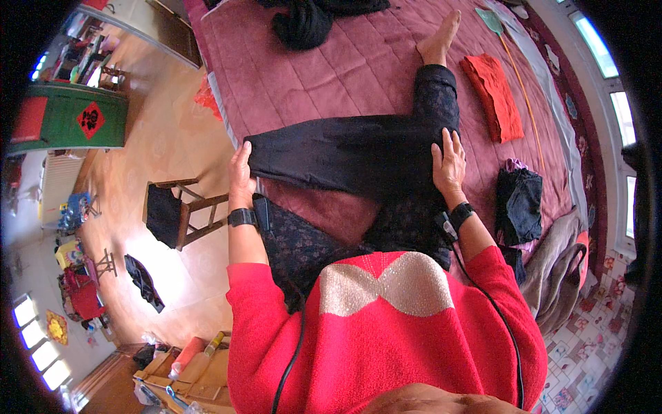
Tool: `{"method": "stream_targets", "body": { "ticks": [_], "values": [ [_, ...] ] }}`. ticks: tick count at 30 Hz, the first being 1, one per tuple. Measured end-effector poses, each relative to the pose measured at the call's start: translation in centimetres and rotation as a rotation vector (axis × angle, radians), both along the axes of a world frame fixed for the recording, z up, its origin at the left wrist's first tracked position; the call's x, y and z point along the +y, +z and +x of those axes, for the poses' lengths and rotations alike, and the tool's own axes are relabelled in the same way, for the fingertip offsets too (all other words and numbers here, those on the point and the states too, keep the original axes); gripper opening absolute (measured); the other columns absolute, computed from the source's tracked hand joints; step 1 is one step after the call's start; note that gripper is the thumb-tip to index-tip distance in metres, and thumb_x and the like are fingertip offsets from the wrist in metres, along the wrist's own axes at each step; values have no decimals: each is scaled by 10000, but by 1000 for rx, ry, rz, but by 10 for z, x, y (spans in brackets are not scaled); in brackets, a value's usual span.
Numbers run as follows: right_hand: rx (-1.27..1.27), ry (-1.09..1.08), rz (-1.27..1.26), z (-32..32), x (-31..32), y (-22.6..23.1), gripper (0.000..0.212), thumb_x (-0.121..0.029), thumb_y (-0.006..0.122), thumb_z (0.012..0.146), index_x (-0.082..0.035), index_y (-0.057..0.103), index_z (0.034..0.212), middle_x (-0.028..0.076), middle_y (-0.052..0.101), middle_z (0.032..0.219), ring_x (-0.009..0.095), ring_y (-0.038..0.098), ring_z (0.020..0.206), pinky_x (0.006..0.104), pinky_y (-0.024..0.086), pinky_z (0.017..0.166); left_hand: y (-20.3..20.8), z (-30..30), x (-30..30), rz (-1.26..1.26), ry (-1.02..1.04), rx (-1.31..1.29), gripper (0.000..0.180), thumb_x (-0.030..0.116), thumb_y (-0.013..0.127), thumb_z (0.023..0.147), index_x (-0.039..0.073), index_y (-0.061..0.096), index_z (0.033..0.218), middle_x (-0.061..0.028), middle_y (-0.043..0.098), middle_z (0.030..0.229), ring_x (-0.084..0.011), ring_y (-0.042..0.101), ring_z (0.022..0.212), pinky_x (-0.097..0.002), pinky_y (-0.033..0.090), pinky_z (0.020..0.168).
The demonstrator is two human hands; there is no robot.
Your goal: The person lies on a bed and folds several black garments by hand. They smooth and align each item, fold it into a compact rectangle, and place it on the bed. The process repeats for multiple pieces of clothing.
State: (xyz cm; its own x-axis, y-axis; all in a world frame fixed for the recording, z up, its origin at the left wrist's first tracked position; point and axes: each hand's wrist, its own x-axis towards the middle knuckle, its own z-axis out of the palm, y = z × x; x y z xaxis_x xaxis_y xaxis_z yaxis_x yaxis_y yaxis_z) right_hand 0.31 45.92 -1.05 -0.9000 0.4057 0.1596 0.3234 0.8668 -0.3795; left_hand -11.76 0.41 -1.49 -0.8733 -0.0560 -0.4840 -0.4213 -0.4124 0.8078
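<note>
A pair of black trousers point(338, 153), folded into a long flat strip, stretches from left to right over my legs and the bed. My left hand point(241, 171) grips its narrow left end, at the edge of the bed. On its wide right end lies my right hand point(449, 163), fingers stretched out and flat. Both wrists carry a black band. My legs are in dark patterned trousers point(300, 234), and one bare foot point(440, 43) points to the far side.
The bed has a pink quilted cover point(358, 76). To the right lie a folded orange cloth point(494, 96), a fly swatter point(514, 58), folded dark clothes point(520, 203) and a grey-brown garment point(555, 269). A wooden chair point(196, 207) stands left of the bed; a black bundle point(303, 24) lies at the far side.
</note>
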Motion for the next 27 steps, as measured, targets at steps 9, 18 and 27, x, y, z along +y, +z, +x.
{"method": "stream_targets", "body": {
  "ticks": [9,18,27],
  "values": [
    [80,131,205,0,-16,18,545,-212,675,868,-102,490,1369,174,401,1497,374,362,1386,496,278,1145,52,7,61,13,-143,137,237,181,652,950,18,685,1119,-28,698,1025,-126,645,918,-281,525,838],
    [-121,253,-1971,4,-122,40,356,-328,609,979,-42,615,1191,32,642,1078,115,580,930,281,472,782,69,63,192,-241,-872,500,294,73,569,964,-27,623,1235,-47,674,1119,-131,612,1054,-284,489,932],
    [-80,-31,-1751,18,-105,38,203,-201,587,958,-21,676,984,16,663,843,108,588,724,300,495,636,68,87,204,-112,-925,342,580,26,589,922,-14,370,1458,12,605,887,-59,548,791,-226,479,727]
  ]
}}
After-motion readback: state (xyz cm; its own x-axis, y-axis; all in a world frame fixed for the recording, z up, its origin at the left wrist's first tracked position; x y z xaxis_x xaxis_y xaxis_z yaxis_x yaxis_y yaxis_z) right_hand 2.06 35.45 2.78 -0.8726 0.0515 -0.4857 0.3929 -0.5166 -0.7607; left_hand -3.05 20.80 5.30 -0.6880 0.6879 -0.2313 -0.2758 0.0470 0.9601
